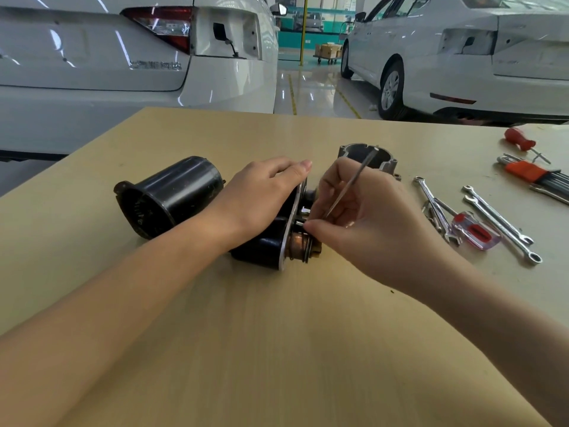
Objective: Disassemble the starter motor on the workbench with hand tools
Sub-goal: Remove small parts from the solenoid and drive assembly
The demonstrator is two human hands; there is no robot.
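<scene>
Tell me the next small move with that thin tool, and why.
Probably lever the thin metal tool gently at the shaft parts beside the plate: the right hand pinches it there, and the left hand holds the starter motor down.

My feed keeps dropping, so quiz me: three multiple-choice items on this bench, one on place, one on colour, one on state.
1. Where does the separate black cylindrical housing lie?
A. left of the hands
B. among the wrenches
C. on the floor

2. What colour is the holder of the hex key set?
A. blue
B. orange
C. green

3. What is the right hand doing?
A. resting flat on the wooden workbench
B. pinching a thin metal rod
C. gripping a wrench

Answers: 1 A, it lies left of the left hand, which holds the starter motor assembly. 2 B, the holder is orange. 3 B, fingers curl round the rod.
</scene>
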